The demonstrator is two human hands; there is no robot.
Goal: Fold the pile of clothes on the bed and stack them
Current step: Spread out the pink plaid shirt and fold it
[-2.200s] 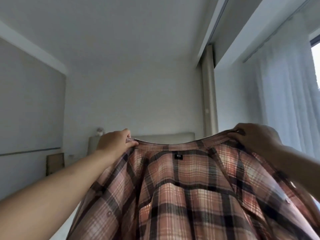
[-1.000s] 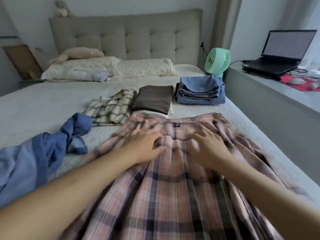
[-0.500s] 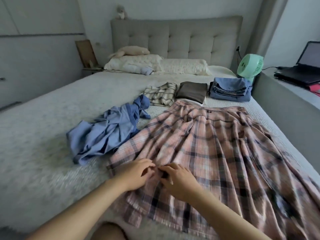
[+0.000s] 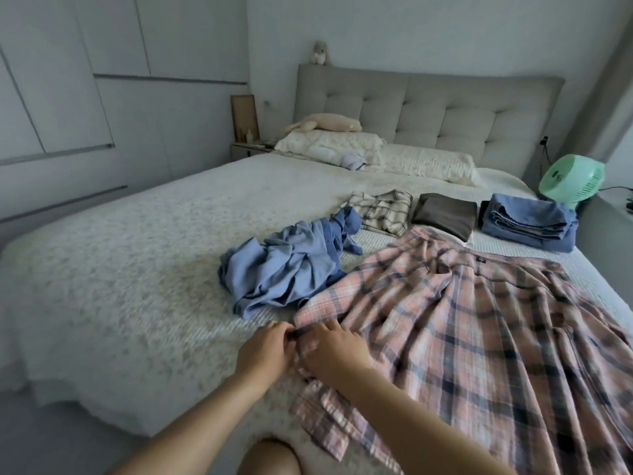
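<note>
A pink plaid shirt (image 4: 479, 323) lies spread out on the bed (image 4: 120, 269), collar toward the headboard. My left hand (image 4: 265, 351) and my right hand (image 4: 330, 351) sit side by side at its near left edge, both pinching the fabric there. A crumpled blue shirt (image 4: 287, 269) lies unfolded just left of the plaid one. Behind them sit three folded items in a row: a cream checked shirt (image 4: 383, 210), a dark brown garment (image 4: 445, 214) and a stack of blue denim (image 4: 527, 222).
Pillows (image 4: 376, 152) and a soft toy (image 4: 325, 122) lie at the grey padded headboard (image 4: 445, 108). A green fan (image 4: 572, 181) stands at the right beside the bed. My knee (image 4: 270, 457) shows at the bed's near edge. Wardrobe doors fill the left wall.
I laid the plaid shirt down on the bed, smoothed it near the collar, then brought both hands to its near left edge. My view has turned left.
</note>
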